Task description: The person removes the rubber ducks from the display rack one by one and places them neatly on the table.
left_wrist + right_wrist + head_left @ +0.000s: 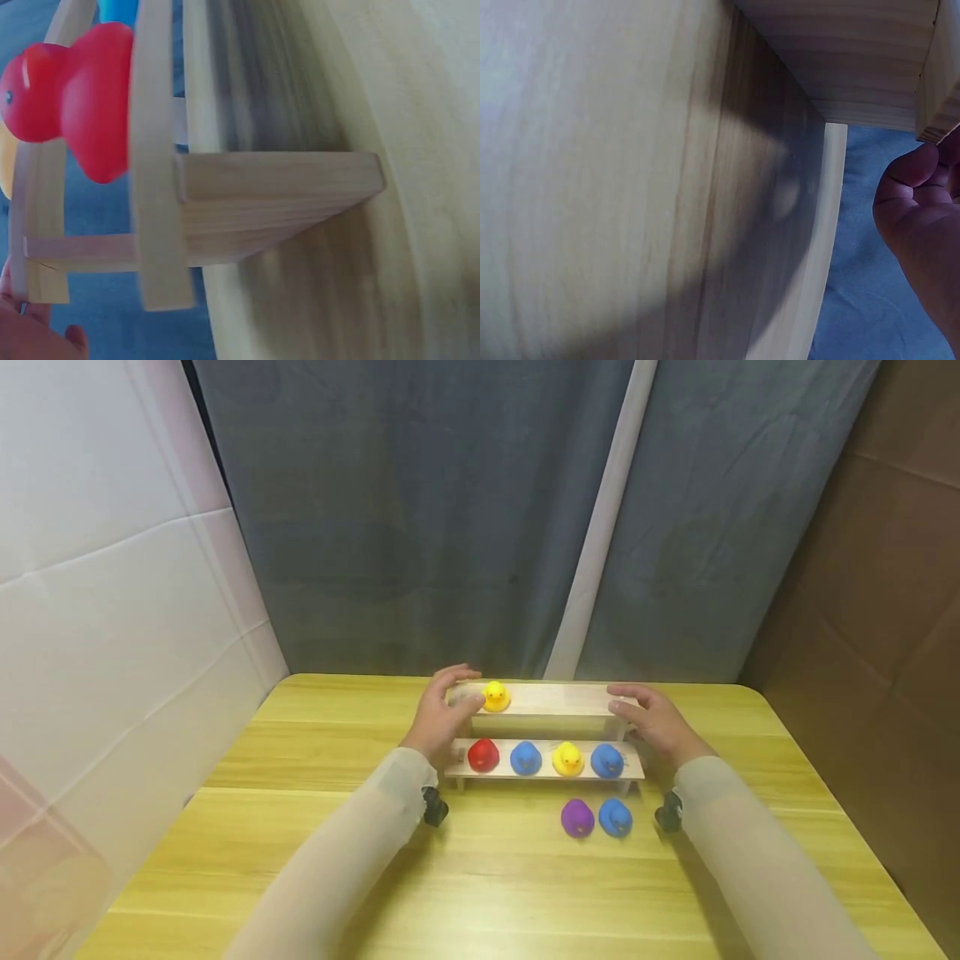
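Before a grey curtain point(420, 527), the rear shelf point(558, 699), near the far edge of the table point(487, 893), is gripped at opposite ends by left hand point(442, 714) and right hand point(656, 722); a yellow duck point(495, 696) is perched leftward.

1. The far shelf point(558, 700) is showing bare, pale wood, smooth and matt along its top.
2. The near shelf point(547, 765) is looking like the same unvarnished wood, its leg point(277, 180) baring fine, straight grain.
3. The red duck point(483, 756) is passing for smooth moulded plastic or rubber, with a soft sheen.
4. The purple duck point(577, 818), nearer me, is seeming equally smooth.
5. The table point(487, 893) is wearing streaky wood grain, smooth and faintly shiny.
6. The far curtain point(412, 527) is hanging as matt cloth, softly wrinkled.
7. The left wall covering point(112, 468) is showing creases, like matt cloth.
8. The sleeves point(322, 877) are looking like plain, matt cloth.
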`<state>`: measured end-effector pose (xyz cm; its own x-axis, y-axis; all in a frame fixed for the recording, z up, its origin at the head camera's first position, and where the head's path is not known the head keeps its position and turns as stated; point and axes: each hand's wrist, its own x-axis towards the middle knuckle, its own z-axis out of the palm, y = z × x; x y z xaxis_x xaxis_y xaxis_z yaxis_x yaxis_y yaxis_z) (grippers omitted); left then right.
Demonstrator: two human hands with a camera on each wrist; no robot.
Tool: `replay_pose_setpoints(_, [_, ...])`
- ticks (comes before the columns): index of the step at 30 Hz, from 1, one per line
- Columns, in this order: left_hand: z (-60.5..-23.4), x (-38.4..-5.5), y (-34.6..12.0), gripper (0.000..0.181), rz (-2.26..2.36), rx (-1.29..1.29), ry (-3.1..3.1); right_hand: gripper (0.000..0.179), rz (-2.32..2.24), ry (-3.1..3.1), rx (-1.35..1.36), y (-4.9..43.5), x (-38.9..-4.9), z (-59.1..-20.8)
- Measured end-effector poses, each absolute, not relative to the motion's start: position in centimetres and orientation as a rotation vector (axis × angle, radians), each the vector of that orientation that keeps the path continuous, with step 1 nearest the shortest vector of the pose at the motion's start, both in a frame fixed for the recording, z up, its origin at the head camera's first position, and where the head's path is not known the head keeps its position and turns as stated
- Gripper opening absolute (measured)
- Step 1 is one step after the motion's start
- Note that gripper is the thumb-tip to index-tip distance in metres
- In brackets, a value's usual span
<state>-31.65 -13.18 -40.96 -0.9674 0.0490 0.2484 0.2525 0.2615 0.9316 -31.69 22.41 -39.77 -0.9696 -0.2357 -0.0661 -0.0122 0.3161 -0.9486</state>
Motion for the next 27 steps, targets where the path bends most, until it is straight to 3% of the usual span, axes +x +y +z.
replay_pose_setpoints(13, [-40.0, -31.8, -12.3, 0.044, -1.807, -0.359, -2.417, 0.055, -1.734, 2.416, -0.214, 23.2, -33.4, -42.5])
replay_pose_setpoints(27, [-40.0, -32.1, -12.1, 0.035, -1.657, -0.346, -2.543, 0.048, -1.759, 2.369, -0.226, 22.3, -31.5, -39.8])
